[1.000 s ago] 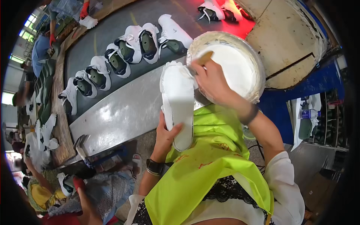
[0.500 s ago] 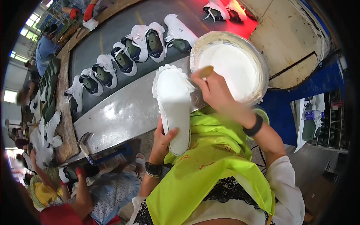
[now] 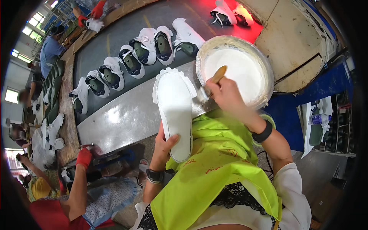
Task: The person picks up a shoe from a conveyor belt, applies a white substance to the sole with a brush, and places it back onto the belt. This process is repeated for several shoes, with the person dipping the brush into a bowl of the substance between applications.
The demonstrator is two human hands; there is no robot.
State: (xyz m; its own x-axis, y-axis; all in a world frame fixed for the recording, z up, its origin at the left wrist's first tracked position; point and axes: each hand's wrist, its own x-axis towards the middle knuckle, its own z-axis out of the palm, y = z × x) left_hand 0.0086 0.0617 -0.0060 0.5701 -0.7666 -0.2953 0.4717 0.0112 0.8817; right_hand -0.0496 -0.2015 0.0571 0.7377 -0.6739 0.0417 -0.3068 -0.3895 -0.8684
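A white shoe (image 3: 176, 105) is held sole-side up, its toe with the scalloped edge pointing away from me. My left hand (image 3: 164, 145) grips it near the heel, thumb on one side. In my right hand (image 3: 229, 96) is a brush (image 3: 219, 75) with a wooden handle. Its bristle end (image 3: 203, 94) is beside the shoe's right edge, near the toe; I cannot tell whether they touch. Behind my right hand stands a round tub (image 3: 264, 57) of white paste (image 3: 234, 67), its rim crusted with dried residue.
Several white shoes with dark green insoles (image 3: 132, 63) line the dark belt (image 3: 96, 44) beyond the metal ledge (image 3: 115, 120). More shoes (image 3: 224, 15) sit under red light. At left, a co-worker's red-gloved hand (image 3: 83, 157) holds a tool at the ledge. Another red-gloved person works far left.
My right hand and the brush have turned, with more of the handle showing. The shoe has shifted slightly left. The near co-worker's gloved hand has risen to the tool on the ledge.
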